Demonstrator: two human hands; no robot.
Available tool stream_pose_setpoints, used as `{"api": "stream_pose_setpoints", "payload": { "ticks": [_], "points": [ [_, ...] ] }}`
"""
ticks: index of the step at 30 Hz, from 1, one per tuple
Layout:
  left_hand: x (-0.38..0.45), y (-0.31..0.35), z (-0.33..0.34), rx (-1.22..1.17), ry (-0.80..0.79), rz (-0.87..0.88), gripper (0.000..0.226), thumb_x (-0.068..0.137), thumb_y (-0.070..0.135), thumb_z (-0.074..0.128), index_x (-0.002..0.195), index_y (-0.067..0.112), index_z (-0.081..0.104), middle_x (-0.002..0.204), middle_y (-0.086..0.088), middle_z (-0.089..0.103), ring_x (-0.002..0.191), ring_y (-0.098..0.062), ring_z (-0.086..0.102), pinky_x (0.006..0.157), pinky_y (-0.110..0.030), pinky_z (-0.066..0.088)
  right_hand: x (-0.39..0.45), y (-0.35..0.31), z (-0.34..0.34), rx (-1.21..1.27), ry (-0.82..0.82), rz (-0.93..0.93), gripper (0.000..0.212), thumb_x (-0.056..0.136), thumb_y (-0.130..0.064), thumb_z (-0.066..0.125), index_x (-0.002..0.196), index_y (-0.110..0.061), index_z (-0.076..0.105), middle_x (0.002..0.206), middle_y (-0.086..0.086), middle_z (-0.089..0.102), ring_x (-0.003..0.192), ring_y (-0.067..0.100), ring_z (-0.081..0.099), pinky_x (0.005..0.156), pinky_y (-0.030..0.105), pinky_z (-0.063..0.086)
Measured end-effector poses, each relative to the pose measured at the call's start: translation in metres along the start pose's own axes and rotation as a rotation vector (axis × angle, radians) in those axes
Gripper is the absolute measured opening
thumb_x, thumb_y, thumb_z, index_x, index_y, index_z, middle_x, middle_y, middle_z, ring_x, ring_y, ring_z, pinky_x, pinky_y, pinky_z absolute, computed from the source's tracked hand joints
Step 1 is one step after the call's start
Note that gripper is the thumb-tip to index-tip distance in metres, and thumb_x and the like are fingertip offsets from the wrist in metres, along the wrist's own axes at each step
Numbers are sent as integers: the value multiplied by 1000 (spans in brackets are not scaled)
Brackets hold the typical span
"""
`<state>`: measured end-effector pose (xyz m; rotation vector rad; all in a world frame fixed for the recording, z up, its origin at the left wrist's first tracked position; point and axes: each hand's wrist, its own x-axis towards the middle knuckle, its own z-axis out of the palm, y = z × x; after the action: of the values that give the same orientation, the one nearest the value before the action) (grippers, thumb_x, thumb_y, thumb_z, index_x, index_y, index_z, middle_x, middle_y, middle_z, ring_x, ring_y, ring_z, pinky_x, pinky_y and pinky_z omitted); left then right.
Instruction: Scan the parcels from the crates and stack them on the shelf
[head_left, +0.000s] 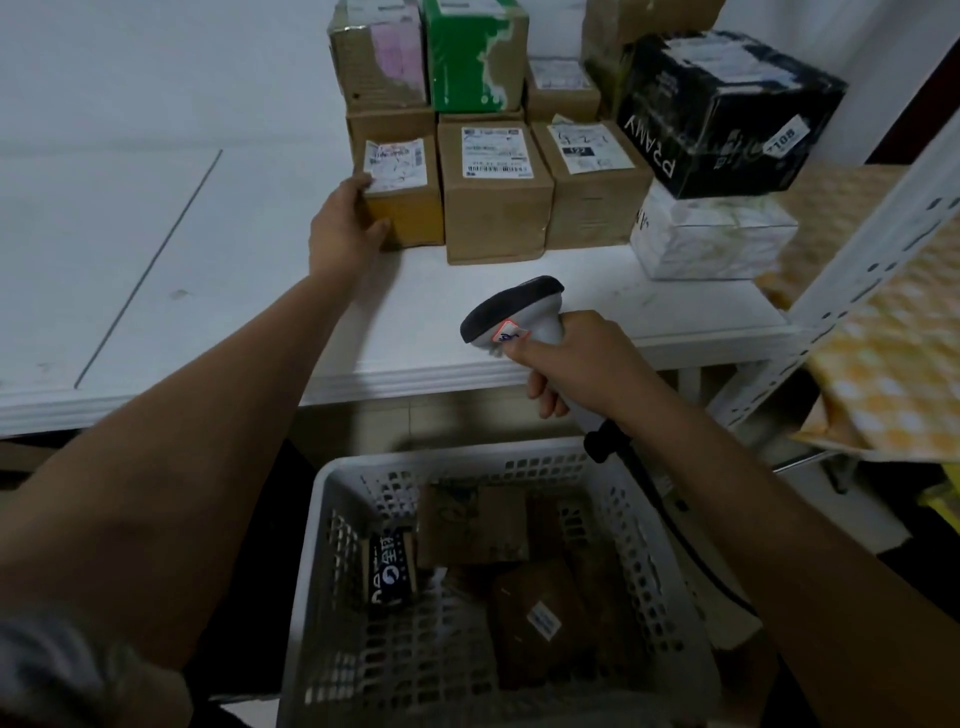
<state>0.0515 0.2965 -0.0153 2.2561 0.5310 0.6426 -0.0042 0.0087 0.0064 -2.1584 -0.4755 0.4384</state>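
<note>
On our white shelf (208, 322) sits a black "PRAMY" box (727, 114) tagged 7108, while our outstretched left hand (345, 228) grips a labelled carton (402, 195) and our right hand (587, 364) clasps the scanner (519, 317).

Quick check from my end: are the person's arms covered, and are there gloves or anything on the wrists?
Both forearms are bare. The left hand and right hand wear no gloves, and no watch or band shows. A grey sleeve edge, blurred, sits at the left upper arm.
</note>
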Motion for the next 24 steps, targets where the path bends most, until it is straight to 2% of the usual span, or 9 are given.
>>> {"api": "stream_pose_setpoints", "payload": {
  "ticks": [3, 5, 7, 11, 15, 18, 21, 23, 24],
  "points": [
    [-4, 4, 1, -6, -37, -16, 65, 96, 15, 61, 152, 27, 32, 152, -1, 45, 137, -24, 44, 115, -39, 38, -4, 2, -1, 9, -18, 4, 41, 93, -34, 62, 75, 2, 69, 65, 15, 71, 50, 20, 64, 49, 22, 47],
    [-16, 9, -1, -17, -52, 20, 74, 94, 14, 63, 155, 28, 24, 154, 2, 40, 140, -21, 40, 111, -33, 35, -9, 3, -2, 22, -20, 12, 42, 93, -35, 63, 75, 2, 69, 64, 15, 71, 50, 19, 64, 49, 21, 47],
    [-34, 12, -5, -33, -32, 52, 73, 95, 14, 63, 154, 27, 23, 156, 3, 38, 141, -20, 39, 110, -32, 36, -15, 5, -2, 42, -27, 20, 42, 93, -35, 63, 76, 2, 69, 64, 14, 70, 49, 18, 64, 48, 21, 47],
    [-86, 4, -16, -15, 34, 99, 52, 99, 18, 58, 148, 26, 41, 154, 6, 42, 138, -15, 43, 116, -35, 37, -36, 15, 3, 90, -71, 33, 41, 94, -35, 61, 82, 3, 69, 65, 14, 70, 50, 18, 63, 48, 21, 46],
    [-173, -5, -28, -171, 66, 211, 33, 99, 9, 53, 129, 19, 62, 135, 8, 60, 126, -6, 55, 106, -21, 42, -57, 33, 22, 70, -129, 107, 43, 95, -33, 60, 83, 7, 71, 64, 14, 71, 50, 21, 64, 49, 21, 49],
    [-233, -22, -19, -320, 31, 98, 26, 99, 7, 53, 116, 21, 68, 115, 5, 70, 110, -8, 64, 98, -23, 48, -70, 54, 48, 67, -194, 210, 44, 95, -34, 61, 90, 9, 69, 62, 11, 69, 47, 19, 62, 48, 23, 47],
    [-276, -52, 9, -370, -59, -229, 24, 99, 6, 55, 109, 24, 67, 102, 6, 70, 98, -15, 67, 88, -28, 53, -80, 77, 70, 42, -237, 331, 45, 97, -38, 58, 98, 6, 69, 68, 14, 69, 47, 16, 60, 52, 24, 46],
    [-296, -75, 28, -247, -196, -403, 22, 99, 9, 56, 111, 25, 64, 108, 0, 70, 101, -23, 67, 90, -36, 55, -86, 90, 78, 51, -247, 424, 45, 98, -37, 57, 100, 7, 69, 72, 14, 69, 49, 16, 59, 54, 23, 47],
    [-305, -87, 37, -130, -292, -413, 22, 99, 11, 55, 117, 23, 62, 116, -4, 69, 104, -26, 66, 89, -35, 54, -87, 97, 80, 57, -243, 454, 44, 98, -35, 56, 101, 7, 69, 73, 14, 69, 50, 16, 58, 55, 22, 48]
  ]
}}
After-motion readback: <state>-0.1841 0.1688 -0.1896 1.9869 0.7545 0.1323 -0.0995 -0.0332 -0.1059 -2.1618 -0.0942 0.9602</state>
